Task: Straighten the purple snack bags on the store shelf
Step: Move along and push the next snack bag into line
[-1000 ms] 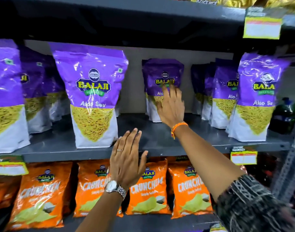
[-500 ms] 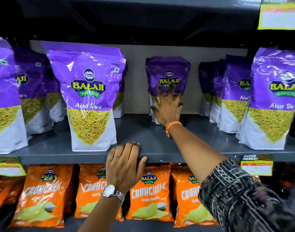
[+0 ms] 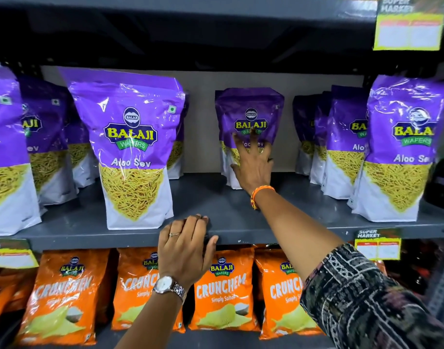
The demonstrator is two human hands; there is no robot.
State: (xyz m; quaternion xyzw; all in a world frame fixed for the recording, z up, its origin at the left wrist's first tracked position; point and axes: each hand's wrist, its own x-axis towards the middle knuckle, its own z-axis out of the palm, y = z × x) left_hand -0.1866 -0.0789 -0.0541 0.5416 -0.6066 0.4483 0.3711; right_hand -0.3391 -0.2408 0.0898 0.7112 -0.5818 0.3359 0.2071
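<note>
Grey shelf (image 3: 241, 215): four orange bags (image 3: 222, 290) below.

bright light from in front puts glare on my purple bags (image 3: 130, 137); the shelf's back is dim, edges bowed and soft.

Right hand (image 3: 253, 165), fingers spread, pressed flat against the rear purple snack bag (image 3: 250, 114); left hand (image 3: 184, 245) rests below it on the shelf edge (image 3: 279, 235).

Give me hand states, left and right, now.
Left hand: open, palm resting on the shelf edge, holding nothing.
Right hand: open, fingers spread against the back purple bag, not gripping it.
</note>
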